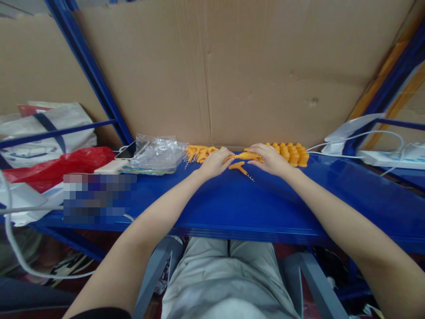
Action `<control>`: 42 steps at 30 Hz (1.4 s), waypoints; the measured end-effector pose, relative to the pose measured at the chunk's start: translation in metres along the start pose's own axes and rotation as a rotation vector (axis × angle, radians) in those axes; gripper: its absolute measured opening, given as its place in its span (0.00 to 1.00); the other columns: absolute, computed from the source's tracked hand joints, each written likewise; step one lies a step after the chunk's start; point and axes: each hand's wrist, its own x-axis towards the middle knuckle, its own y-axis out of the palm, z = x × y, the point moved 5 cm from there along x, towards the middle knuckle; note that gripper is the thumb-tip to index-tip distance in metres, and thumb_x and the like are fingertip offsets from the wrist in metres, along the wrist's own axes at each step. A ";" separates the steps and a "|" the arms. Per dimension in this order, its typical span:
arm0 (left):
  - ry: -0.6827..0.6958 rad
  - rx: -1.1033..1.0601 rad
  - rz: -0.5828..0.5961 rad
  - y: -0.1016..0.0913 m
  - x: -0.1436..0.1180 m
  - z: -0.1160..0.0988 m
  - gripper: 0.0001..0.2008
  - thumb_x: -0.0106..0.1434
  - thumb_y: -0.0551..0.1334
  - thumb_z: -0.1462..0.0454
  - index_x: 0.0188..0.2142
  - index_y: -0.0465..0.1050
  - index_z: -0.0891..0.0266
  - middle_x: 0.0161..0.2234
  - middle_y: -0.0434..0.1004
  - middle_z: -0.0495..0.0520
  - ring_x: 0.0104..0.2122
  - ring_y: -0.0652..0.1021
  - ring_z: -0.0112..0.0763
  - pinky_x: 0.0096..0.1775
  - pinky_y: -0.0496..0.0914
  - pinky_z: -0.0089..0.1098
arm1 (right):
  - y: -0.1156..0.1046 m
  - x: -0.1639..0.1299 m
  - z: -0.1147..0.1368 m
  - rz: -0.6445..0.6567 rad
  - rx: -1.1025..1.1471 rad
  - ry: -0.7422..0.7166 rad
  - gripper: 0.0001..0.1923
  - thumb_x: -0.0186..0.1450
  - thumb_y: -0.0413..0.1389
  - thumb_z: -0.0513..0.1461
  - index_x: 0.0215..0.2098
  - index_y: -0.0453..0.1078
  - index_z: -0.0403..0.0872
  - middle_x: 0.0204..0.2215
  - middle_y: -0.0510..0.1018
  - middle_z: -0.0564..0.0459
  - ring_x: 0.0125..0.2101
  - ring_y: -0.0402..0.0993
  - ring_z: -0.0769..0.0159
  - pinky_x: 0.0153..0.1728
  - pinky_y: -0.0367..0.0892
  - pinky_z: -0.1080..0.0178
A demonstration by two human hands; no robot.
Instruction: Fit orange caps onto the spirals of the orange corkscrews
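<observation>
- Grey trousers (229, 274) showed at bottom centre, under the blue tabletop (265, 208).
- Left hand (215, 162) and right hand (270, 159) had a closed grip on one orange piece (245, 156), mid-frame.
- Orange stack (294, 153) lay just right.

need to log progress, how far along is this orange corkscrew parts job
Looks done: a neat row of orange pieces stacked right of the hands. In hand: left hand and right hand hold one orange piece between them; a corkscrew part lies just below. Left: a loose orange pile.
</observation>
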 end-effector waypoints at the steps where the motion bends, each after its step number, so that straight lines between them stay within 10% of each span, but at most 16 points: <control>1: -0.004 -0.003 0.003 0.000 0.000 0.000 0.09 0.71 0.57 0.64 0.45 0.76 0.62 0.40 0.79 0.56 0.40 0.79 0.35 0.44 0.73 0.35 | 0.000 0.000 0.003 0.004 -0.079 -0.019 0.19 0.69 0.57 0.47 0.54 0.74 0.46 0.51 0.78 0.38 0.52 0.73 0.48 0.53 0.66 0.46; 10: -0.010 0.004 0.014 0.000 0.001 -0.004 0.08 0.71 0.58 0.65 0.44 0.75 0.63 0.40 0.79 0.56 0.41 0.80 0.35 0.44 0.72 0.35 | 0.008 0.001 0.016 0.027 -0.269 -0.106 0.20 0.74 0.48 0.44 0.53 0.74 0.42 0.45 0.79 0.37 0.47 0.72 0.50 0.49 0.66 0.50; 24: 0.055 0.110 -0.035 -0.014 0.001 -0.008 0.10 0.73 0.54 0.64 0.43 0.74 0.63 0.41 0.79 0.59 0.41 0.79 0.38 0.44 0.73 0.37 | -0.002 0.021 0.010 0.082 0.138 0.100 0.20 0.67 0.57 0.51 0.44 0.79 0.45 0.37 0.81 0.44 0.37 0.76 0.57 0.40 0.70 0.58; 33: 0.053 0.153 -0.051 -0.021 0.003 -0.014 0.11 0.74 0.53 0.62 0.43 0.73 0.63 0.41 0.78 0.60 0.40 0.78 0.39 0.44 0.71 0.38 | -0.017 0.038 0.004 0.417 0.514 0.336 0.27 0.57 0.62 0.62 0.32 0.80 0.48 0.21 0.76 0.53 0.22 0.67 0.68 0.23 0.60 0.64; 42: -0.075 -0.045 -0.021 -0.012 0.005 0.005 0.08 0.71 0.57 0.63 0.42 0.75 0.61 0.38 0.79 0.55 0.40 0.80 0.35 0.44 0.74 0.36 | -0.001 0.052 0.032 0.311 -0.481 0.039 0.13 0.69 0.53 0.41 0.42 0.77 0.42 0.37 0.82 0.38 0.40 0.76 0.52 0.45 0.60 0.53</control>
